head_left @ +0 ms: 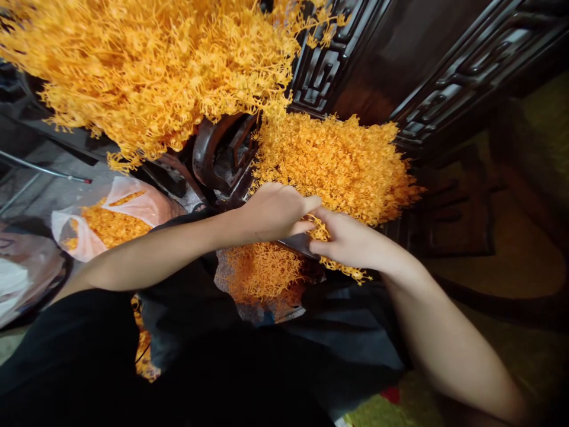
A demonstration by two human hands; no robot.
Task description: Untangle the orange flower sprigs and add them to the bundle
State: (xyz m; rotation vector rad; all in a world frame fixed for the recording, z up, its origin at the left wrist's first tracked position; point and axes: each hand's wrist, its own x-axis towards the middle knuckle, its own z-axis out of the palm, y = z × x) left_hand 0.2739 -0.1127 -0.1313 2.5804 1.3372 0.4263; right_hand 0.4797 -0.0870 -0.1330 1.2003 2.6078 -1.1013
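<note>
My left hand (271, 214) and my right hand (349, 238) meet in the middle of the view, fingertips close together. A yellow-orange plastic flower sprig (320, 230) runs between them, and its tip hangs out below my right palm. My right fingers are closed around the sprig. The left fingers are pinched at its upper part, partly hidden behind the hand. Just beyond my hands lies a dense heap of similar orange sprigs (333, 157). Below them sits a clear plastic bag holding loose orange pieces (262, 270).
A much larger pile of yellow sprigs (169, 65) fills the upper left. A pinkish plastic bag (153, 204) with orange pieces stands on the left, near another translucent bag (26, 273). Dark carved wooden furniture (377, 65) rises behind. A curved wooden armrest (211, 157) stands between the piles.
</note>
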